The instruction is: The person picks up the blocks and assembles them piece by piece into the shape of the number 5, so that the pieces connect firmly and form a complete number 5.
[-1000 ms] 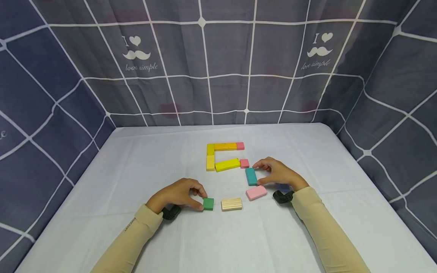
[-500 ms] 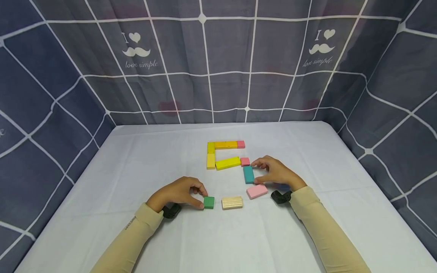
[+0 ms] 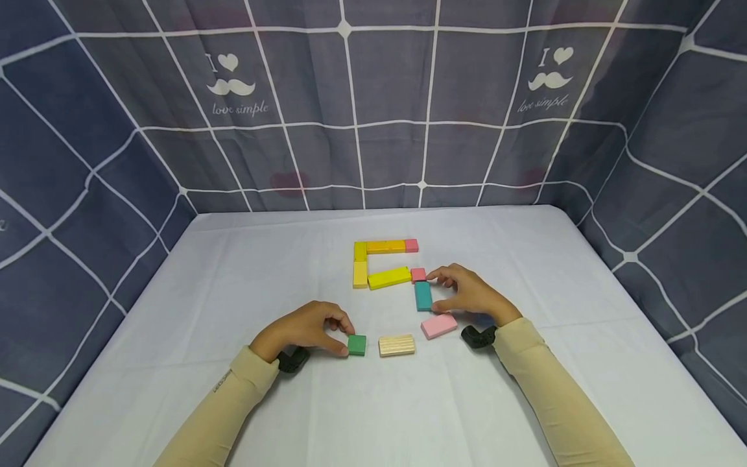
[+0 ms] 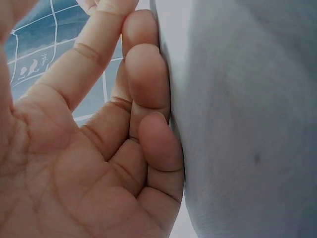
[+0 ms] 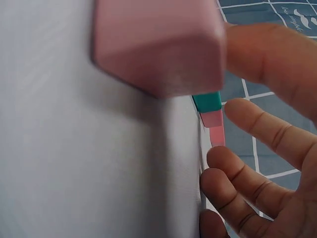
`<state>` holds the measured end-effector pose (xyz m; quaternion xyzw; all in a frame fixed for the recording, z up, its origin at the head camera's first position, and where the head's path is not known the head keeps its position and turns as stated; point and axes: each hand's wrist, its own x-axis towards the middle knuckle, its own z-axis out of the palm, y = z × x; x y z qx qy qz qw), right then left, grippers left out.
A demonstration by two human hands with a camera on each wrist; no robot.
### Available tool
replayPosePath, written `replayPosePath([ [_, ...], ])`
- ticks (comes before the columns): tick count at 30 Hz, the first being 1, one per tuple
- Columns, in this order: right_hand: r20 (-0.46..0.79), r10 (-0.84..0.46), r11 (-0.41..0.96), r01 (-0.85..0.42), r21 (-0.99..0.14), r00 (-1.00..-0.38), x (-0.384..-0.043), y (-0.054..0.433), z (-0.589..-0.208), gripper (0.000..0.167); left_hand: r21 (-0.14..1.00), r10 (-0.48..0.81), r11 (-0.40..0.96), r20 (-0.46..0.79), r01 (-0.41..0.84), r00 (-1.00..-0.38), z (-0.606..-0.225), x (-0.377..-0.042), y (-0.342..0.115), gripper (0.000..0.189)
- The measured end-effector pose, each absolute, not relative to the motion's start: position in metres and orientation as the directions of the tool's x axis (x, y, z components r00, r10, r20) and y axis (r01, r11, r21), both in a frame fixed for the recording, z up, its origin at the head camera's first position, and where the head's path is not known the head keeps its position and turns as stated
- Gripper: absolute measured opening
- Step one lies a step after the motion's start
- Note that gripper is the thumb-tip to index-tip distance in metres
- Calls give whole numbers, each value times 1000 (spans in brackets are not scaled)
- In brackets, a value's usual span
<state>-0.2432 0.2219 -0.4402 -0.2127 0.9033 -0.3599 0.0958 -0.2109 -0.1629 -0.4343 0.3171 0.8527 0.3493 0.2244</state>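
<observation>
In the head view my right hand (image 3: 469,290) holds a teal block (image 3: 423,296) between thumb and index finger. The block's far end meets a small red-pink block (image 3: 417,274). My left hand (image 3: 309,331) pinches a small green block (image 3: 356,345) at its left side, thumb low and index finger high. In the left wrist view the other fingers (image 4: 147,74) curl beside the cloth, and the green block is out of sight. A larger pink block (image 3: 439,326) lies just below the right thumb; it looms close in the right wrist view, ahead of the teal block (image 5: 207,101).
Yellow blocks (image 3: 360,274) form an open bracket at the back, including a slanted bright yellow bar (image 3: 390,277) and another red-pink end block (image 3: 411,246). A ribbed wooden block (image 3: 396,345) lies between the hands. A blue block (image 3: 483,320) is partly hidden under the right wrist.
My right hand has slid the teal block a little left and away from me, up against the small red-pink block. My left hand and the green block stay in place.
</observation>
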Motion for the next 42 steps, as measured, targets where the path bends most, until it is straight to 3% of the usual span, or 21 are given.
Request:
replayPosePath([
  [23,7,-455,627,-326,-707,-891,-243,219,-441,46,723,689,574,-173,384,-704,-435,-212,-161,25],
  [42,-3,-456,637,-325,-699,-890,-243,219,-440,47,724,686,579,-183,376,-704,-434,-213,-163,25],
])
